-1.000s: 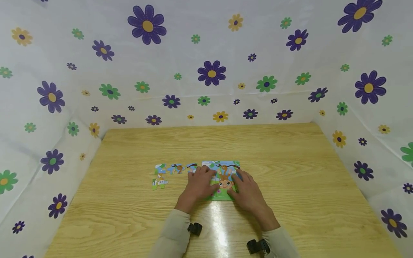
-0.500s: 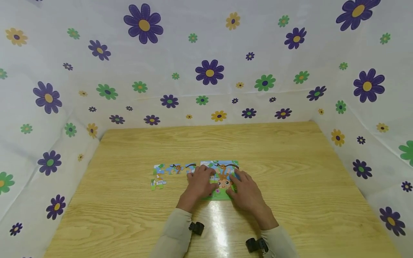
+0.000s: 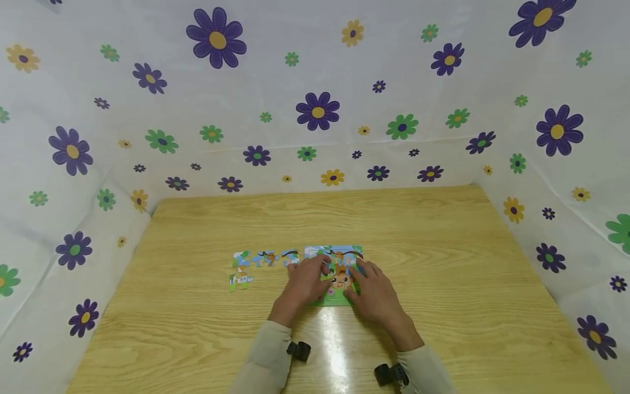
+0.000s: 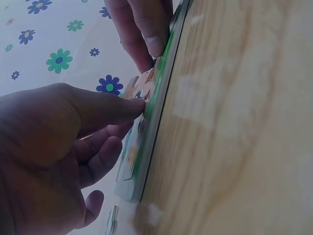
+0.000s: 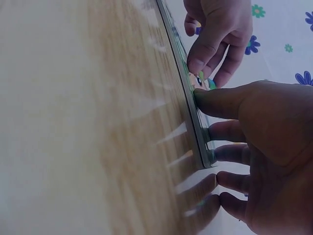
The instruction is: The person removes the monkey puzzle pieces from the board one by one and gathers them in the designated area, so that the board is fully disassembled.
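A jigsaw puzzle board with a cartoon animal picture lies on the table between both hands. My left hand is over its left side, thumb and index finger close together. They seem to pinch a small puzzle piece, mostly hidden by the fingers. My right hand rests on the board's right side. In the right wrist view its thumb presses near the front edge, while the outer fingers reach past the corner onto the table. Left of the board are loose puzzle pieces, including a house piece.
More loose pieces form a row behind the house piece, among them a bird piece. The wooden table is bordered by a white flowered sheet at the back and sides. Each wrist wears a black strapped camera.
My left index finger has drawn in towards the thumb, and the house part of the board's picture beside it looks different. The right hand stays in place. The head view has shifted slightly.
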The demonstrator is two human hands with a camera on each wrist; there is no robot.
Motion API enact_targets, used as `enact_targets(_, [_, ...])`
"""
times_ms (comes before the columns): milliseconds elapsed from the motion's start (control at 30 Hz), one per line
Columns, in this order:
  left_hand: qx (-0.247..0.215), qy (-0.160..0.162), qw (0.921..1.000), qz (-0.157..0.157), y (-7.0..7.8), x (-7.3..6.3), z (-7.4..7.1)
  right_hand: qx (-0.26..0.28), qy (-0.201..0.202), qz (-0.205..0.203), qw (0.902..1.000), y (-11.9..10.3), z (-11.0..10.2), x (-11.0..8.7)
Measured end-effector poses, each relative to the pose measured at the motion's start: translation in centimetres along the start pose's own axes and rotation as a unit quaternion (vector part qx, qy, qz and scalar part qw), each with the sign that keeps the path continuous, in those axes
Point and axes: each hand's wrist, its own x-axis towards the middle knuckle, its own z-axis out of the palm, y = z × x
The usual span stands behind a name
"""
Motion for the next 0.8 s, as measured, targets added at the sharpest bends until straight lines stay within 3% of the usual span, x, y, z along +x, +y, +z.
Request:
enact_targets(333, [-0.024,0.008,0.9996,0.013,-0.6,-0.4,-0.5,0.001,0.003,-0.001,1.0000,-0.1,0.0,0.0])
enact_targets(800, [0.048,0.068,0.9964,0.013,-2.6,-1.9,-1.9,0.004,0.006,-0.006,1.0000,0.1,0.2,-0.1])
